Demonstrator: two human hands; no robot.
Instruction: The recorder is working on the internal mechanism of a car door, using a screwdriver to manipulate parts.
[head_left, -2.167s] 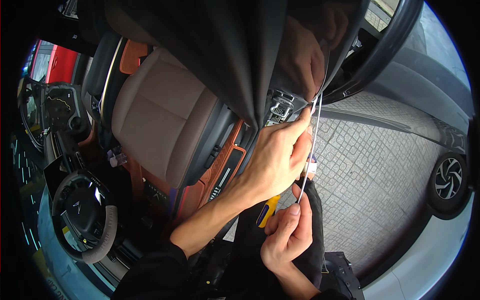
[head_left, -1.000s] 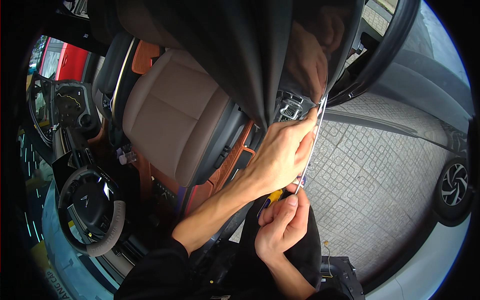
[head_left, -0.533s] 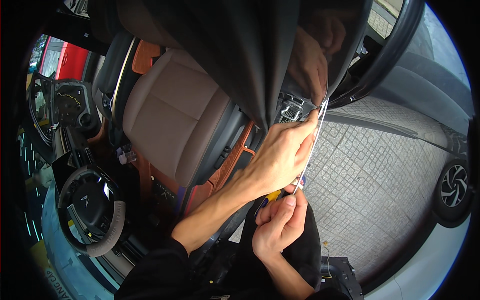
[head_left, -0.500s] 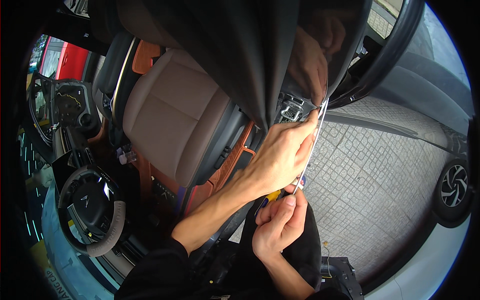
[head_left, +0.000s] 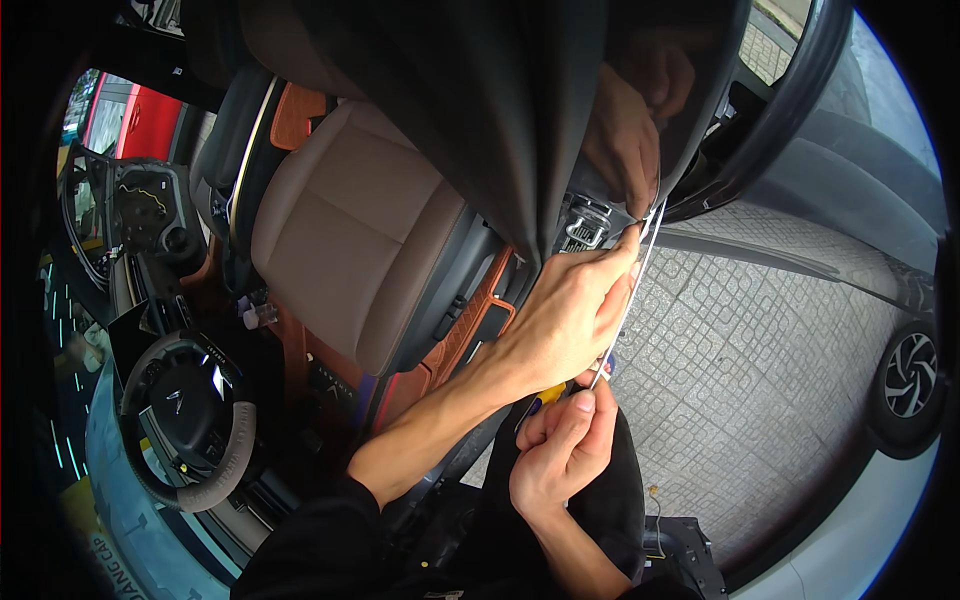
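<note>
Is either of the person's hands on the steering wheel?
No, the steering wheel stands apart from the left hand and the right hand, which are both at the thin pale strip.

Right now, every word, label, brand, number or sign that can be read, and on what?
Locations only; wording and brands not copied.
Steering wheel hub: arrow-like emblem.
Gray rim cover: lettering, small.
Dark panel in the footwell: light lettering and a mark, small, blurred.
Light-blue surface, lower left: large lettering near the picture's rim.
White tag on the far open door: too small to read.
</note>
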